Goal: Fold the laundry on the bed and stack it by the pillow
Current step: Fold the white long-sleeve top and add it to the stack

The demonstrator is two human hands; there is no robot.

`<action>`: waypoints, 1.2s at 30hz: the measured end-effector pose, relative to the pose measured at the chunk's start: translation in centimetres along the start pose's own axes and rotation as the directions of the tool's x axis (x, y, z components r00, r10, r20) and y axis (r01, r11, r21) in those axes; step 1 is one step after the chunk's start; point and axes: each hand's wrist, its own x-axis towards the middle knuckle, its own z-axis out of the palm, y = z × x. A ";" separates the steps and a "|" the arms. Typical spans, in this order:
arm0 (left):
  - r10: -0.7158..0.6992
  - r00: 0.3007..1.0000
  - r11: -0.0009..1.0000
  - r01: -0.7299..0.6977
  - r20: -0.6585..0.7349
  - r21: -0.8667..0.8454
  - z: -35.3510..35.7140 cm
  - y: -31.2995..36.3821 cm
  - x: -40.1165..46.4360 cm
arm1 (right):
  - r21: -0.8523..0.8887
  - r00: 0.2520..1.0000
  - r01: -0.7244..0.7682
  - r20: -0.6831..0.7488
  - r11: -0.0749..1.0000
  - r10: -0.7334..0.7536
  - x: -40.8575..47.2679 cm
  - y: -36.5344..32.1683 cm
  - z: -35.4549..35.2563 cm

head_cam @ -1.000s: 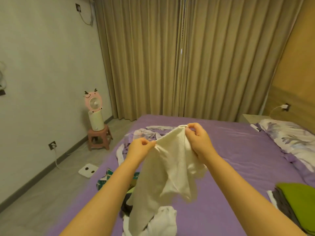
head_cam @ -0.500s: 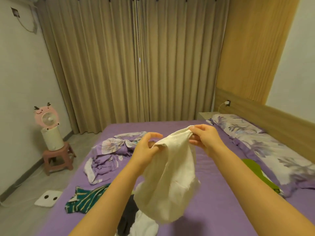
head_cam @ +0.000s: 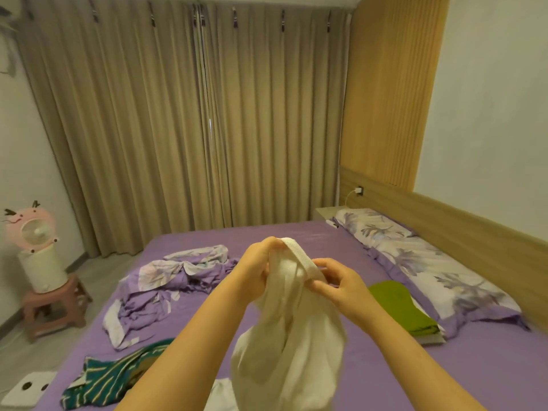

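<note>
Trouble here is mostly bunching. Left hand has a tight grip on the gathered top of the cream knit garment; right hand pinches its ribbed band beside that. Cloth hangs below both over the purple bed. Uneven hold could twist it, so folds come crooked.

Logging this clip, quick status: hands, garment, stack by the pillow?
Left hand and right hand both grip the cream garment, held up over the bed, unfolded. Green folded stack sits beside the pillow. Nothing blocking.
</note>
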 end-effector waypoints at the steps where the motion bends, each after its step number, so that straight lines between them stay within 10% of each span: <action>1: 0.017 1.000 0.999 -0.016 -0.006 0.052 0.5 -0.1 0.2 | 0.022 1.000 0.010 -0.025 1.000 -0.010 0.0 0.4 -0.7; 8: 0.177 0.983 0.915 -0.185 0.053 0.358 4.2 -0.1 1.1 | 0.304 0.997 0.041 -0.080 0.952 -0.017 1.8 2.0 -7.5; 16: 0.140 0.989 0.580 -0.129 0.058 0.805 5.1 -1.7 2.4 | 0.153 1.000 0.021 0.009 0.988 -0.023 4.5 4.2 -13.9; 23: 0.141 0.987 0.849 -0.160 0.076 0.504 5.1 -3.0 1.9 | 0.027 0.997 0.026 0.073 0.999 -0.027 6.3 6.3 -17.8; 29: 0.286 0.951 0.552 -0.067 -0.114 0.831 7.8 -3.8 3.2 | 0.256 0.998 -0.060 0.004 0.965 0.061 7.9 7.3 -20.0; 36: 0.223 0.974 0.769 -0.202 0.042 0.607 7.9 -2.2 1.9 | 0.374 0.966 -0.258 0.071 0.891 0.249 9.0 8.2 -20.7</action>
